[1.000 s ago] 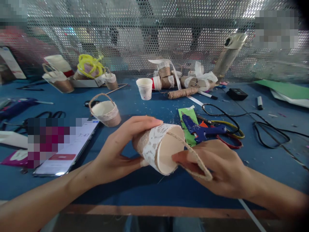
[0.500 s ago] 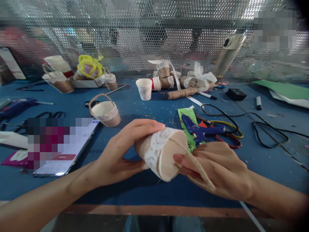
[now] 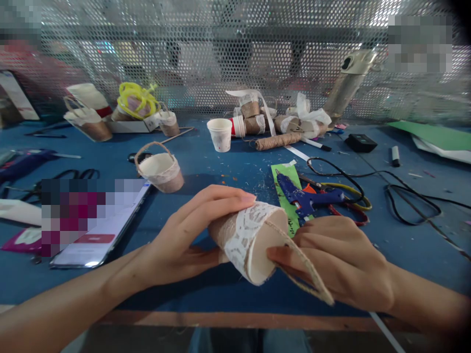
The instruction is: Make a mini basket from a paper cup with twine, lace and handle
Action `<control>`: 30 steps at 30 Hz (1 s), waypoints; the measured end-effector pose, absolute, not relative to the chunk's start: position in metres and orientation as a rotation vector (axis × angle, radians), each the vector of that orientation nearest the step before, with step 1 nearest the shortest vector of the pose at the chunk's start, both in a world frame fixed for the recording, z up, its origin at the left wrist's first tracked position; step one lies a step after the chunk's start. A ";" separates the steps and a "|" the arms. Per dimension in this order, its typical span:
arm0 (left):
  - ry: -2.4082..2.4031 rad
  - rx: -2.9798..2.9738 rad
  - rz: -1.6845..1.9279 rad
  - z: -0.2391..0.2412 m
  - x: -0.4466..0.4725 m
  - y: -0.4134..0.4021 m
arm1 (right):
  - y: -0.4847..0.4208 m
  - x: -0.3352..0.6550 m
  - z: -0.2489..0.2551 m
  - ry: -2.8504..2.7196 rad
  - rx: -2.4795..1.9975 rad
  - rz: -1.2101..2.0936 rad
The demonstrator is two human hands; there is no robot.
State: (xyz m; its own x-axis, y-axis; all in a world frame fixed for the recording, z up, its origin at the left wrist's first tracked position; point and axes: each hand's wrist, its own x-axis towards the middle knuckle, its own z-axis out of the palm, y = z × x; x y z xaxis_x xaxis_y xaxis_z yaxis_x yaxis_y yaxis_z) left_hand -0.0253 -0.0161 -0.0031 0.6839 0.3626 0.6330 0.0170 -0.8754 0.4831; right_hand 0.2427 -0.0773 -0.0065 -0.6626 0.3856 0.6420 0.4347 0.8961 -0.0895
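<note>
My left hand [image 3: 206, 230] is closed around a paper cup [image 3: 245, 240] wrapped in brown twine, with a white lace band below its rim. The cup lies tilted, mouth toward the right. My right hand [image 3: 338, 260] pinches the cup's near right rim, its thumb tip inside the mouth and the other fingers mostly hidden. A twine handle [image 3: 307, 264] arches from the rim across the right fingers; its lower end is out of sight behind them. Just beyond the right hand, a blue glue gun [image 3: 309, 198] rests on a green paper strip [image 3: 289, 184].
A finished-looking twine basket cup [image 3: 165, 174] and a phone [image 3: 106, 225] lie left. Farther back are a white paper cup [image 3: 220, 136], a twine roll [image 3: 278, 141] and several wrapped cups. Black cable [image 3: 405, 193] loops at right. A perforated metal screen [image 3: 228, 59] bounds the back.
The cup and both hands have shifted slightly right and down toward me. The twine handle has swung a little lower. Both hands keep their hold.
</note>
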 end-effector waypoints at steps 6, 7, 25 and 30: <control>0.193 2.438 1.111 -0.005 -0.024 -0.014 | -0.079 0.238 -0.011 -2.297 -0.603 -0.036; 0.203 2.426 1.128 -0.005 -0.024 -0.014 | -0.079 0.237 -0.013 -2.270 -0.627 0.011; 0.278 2.459 1.043 -0.003 -0.025 -0.017 | -0.078 0.244 -0.009 -2.392 -0.541 0.035; 0.331 2.452 1.100 -0.004 -0.025 -0.017 | -0.075 0.240 -0.013 -2.299 -0.600 -0.038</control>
State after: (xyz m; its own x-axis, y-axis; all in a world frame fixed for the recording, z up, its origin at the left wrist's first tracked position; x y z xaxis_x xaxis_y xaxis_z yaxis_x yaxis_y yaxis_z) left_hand -0.0246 -0.0168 -0.0044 0.6567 0.3820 0.6503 0.0406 -0.8789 0.4753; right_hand 0.2396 -0.0750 -0.0132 -0.6117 0.4092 0.6770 0.4313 0.8899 -0.1483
